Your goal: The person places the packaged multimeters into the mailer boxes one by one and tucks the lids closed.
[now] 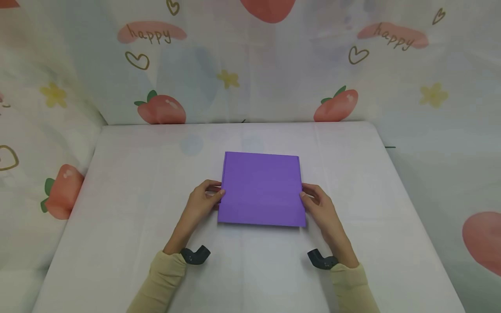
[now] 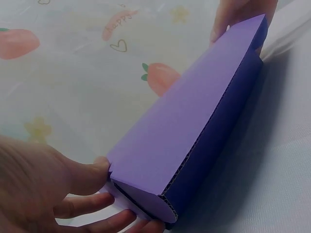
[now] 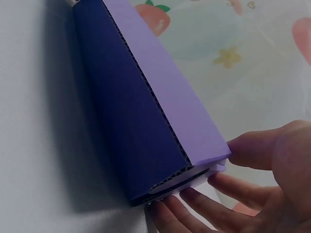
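A flat purple cardboard box [image 1: 261, 189], its lid down, is held between both hands over the middle of the white table. My left hand [image 1: 202, 200] grips its left side, thumb at the top edge and fingers against the side and lower edge. On the opposite side my right hand [image 1: 318, 206] holds it the same way, as the right wrist view shows with the thumb [image 3: 252, 149] at the lid corner. Raw corrugated edges show along the front of the box [image 2: 146, 145] in the left wrist view. What lies inside is hidden.
The table [image 1: 137, 174] wears a pale cloth and ends at a back edge against a printed curtain [image 1: 266, 65] with peaches, hearts and "happy" lettering. More of this cloth hangs at the left and right. A black wrist device [image 1: 195, 255] sits on each wrist.
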`<state>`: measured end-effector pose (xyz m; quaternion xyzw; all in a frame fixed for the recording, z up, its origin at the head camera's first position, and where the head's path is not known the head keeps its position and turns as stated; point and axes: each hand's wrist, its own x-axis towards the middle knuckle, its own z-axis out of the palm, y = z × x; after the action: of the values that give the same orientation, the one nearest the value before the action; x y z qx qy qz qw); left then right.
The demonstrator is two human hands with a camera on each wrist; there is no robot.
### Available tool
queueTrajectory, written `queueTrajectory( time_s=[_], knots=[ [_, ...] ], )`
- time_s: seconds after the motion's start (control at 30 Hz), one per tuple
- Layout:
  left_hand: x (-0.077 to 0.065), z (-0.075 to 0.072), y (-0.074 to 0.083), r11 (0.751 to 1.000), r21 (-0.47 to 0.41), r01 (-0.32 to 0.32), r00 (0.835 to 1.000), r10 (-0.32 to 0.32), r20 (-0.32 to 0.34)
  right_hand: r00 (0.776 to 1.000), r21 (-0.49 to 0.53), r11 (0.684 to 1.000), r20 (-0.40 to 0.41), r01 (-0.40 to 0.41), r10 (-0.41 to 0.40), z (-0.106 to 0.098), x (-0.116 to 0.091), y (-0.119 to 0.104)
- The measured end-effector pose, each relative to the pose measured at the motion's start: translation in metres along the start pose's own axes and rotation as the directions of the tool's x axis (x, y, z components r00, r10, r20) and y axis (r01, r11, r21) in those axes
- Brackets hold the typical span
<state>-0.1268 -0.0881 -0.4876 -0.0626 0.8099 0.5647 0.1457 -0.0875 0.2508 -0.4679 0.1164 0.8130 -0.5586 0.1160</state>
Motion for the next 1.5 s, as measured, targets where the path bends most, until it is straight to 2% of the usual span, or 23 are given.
queueTrajectory(
  time_s=[0.23,0.5,0.6,0.83,1.0,1.33,1.5],
  knots=[
    [-0.002,0.000,-0.001,1.000,0.016,-0.012,1.000,0.012,-0.001,1.000,0.031,0.999,-0.004,0.009,-0.009,0.002,-0.001,0.003],
    [0.004,-0.008,0.007,0.987,0.157,-0.043,0.998,0.035,0.053,1.000,-0.013,1.000,0.024,-0.002,0.002,-0.004,0.007,-0.002],
    [0.011,-0.009,0.008,0.990,0.134,-0.049,0.996,0.038,0.080,1.000,-0.012,1.000,0.015,-0.020,0.020,-0.005,0.013,-0.005],
    [0.023,-0.014,0.009,0.999,-0.039,0.007,0.988,-0.001,0.152,0.999,-0.032,0.998,0.003,-0.054,0.054,-0.007,0.025,-0.010],
    [0.025,-0.015,0.007,0.998,-0.055,0.020,0.987,-0.011,0.159,0.995,-0.032,0.995,0.010,-0.098,0.099,-0.007,0.027,-0.012],
    [0.028,-0.013,0.009,0.999,0.046,0.012,0.992,-0.018,0.127,0.995,-0.024,0.995,0.010,-0.098,0.099,-0.007,0.029,-0.013],
    [0.030,-0.015,0.014,0.994,0.106,0.000,0.989,-0.016,0.146,0.995,-0.055,0.994,0.027,-0.097,0.099,-0.008,0.034,-0.015]
  ],
)
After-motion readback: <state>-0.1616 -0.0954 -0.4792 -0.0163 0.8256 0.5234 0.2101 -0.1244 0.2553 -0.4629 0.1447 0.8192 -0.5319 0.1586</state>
